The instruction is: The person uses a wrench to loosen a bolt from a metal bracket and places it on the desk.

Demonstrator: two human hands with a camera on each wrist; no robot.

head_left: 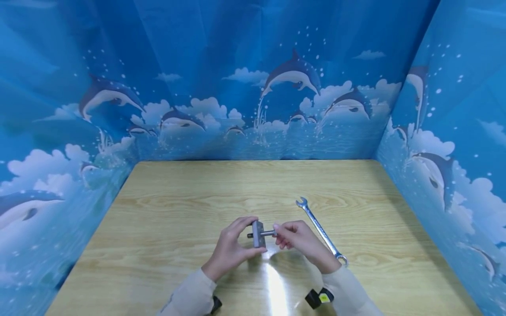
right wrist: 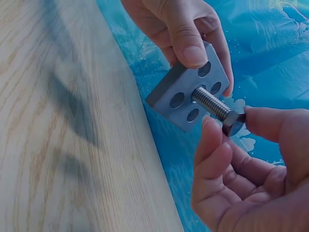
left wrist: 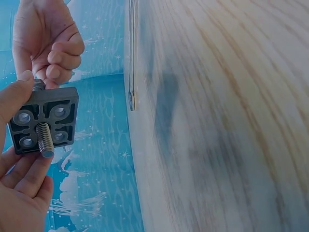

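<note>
Between thumb and fingers, my left hand [head_left: 232, 245] grips a square grey plate [right wrist: 186, 99] by opposite edges, above the table. Four round holes surround its centre, where a threaded hex bolt [right wrist: 212, 105] passes through. In the left wrist view the bolt's threaded end [left wrist: 45, 139] sticks out of the ribbed side of the plate. My right hand [head_left: 297, 239] pinches the bolt's hex head [right wrist: 233, 123] between thumb and fingers, its other fingers curled. To the right of that hand a combination wrench [head_left: 322, 231] lies on the table, its open jaw pointing away from me.
A wood-grain table [head_left: 178, 188] spreads under both hands. Blue curtains [head_left: 237, 57] printed with dolphins and clouds enclose it at the back and both sides. Light glares off the tabletop just below the hands.
</note>
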